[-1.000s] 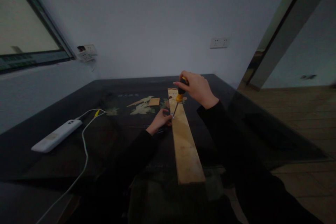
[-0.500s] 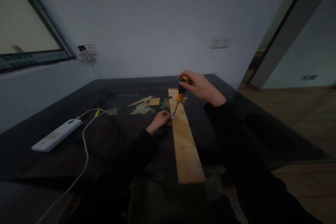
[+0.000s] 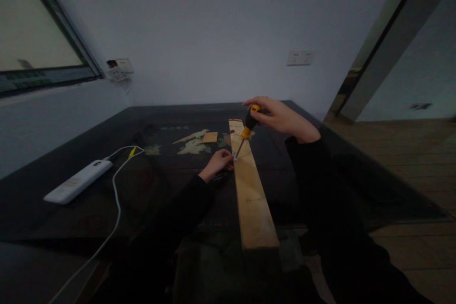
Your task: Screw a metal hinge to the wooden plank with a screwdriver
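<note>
A long wooden board (image 3: pixel 253 199) lies lengthwise on the dark table, its near end jutting past the front edge. At the board's left edge my left hand (image 3: pixel 218 163) is closed, fingertips pinching a small silvery metal piece (image 3: pixel 234 156) whose exact kind is too small to make out. My right hand (image 3: pixel 280 116) grips the top of a yellow and black screwdriver (image 3: pixel 251 121) between thumb and fingers. The screwdriver leans to the right, with its tip down at the metal piece.
The dark table (image 3: pixel 171 190) bears a flower and bird pattern. A small square wooden piece (image 3: pixel 210 137) lies beyond my left hand. To the left rests a white power strip (image 3: pixel 79 182) with a white cable (image 3: pixel 117 199) running off the front edge. A wall stands behind.
My right hand has shifted slightly right, and the screwdriver's handle leans further right with it. The tip stays at the metal piece. My left hand and the board hold their places.
</note>
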`<action>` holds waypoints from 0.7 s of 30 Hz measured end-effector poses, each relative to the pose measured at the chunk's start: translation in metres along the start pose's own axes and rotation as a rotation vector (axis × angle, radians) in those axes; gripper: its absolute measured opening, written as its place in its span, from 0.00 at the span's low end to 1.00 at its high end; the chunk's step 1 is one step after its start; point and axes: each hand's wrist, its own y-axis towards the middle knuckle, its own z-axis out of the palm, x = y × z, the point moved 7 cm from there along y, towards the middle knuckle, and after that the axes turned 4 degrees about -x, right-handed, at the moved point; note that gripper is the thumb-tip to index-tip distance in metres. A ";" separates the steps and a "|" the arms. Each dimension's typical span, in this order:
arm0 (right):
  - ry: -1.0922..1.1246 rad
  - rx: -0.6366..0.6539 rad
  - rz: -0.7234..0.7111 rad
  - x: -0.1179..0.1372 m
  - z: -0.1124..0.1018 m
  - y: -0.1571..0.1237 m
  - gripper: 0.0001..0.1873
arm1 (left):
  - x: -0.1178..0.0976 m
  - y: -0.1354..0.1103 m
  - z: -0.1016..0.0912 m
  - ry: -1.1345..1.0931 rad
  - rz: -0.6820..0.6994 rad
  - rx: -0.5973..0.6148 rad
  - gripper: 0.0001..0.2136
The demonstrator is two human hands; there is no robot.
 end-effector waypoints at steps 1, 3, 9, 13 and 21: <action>0.035 0.022 0.014 0.000 0.000 -0.001 0.16 | 0.000 -0.001 0.000 0.000 0.000 0.000 0.04; 0.048 0.021 0.042 0.001 -0.001 -0.001 0.15 | -0.001 -0.002 0.000 0.000 -0.001 -0.001 0.04; -0.369 -0.173 0.168 0.002 -0.002 0.004 0.19 | -0.003 -0.003 0.001 0.000 -0.009 0.001 0.05; -0.321 -0.156 0.146 0.001 -0.001 0.003 0.20 | -0.005 -0.004 0.001 -0.001 -0.005 0.005 0.05; 0.035 -0.011 0.005 0.004 -0.007 -0.003 0.17 | -0.006 -0.006 0.001 -0.004 0.001 -0.002 0.05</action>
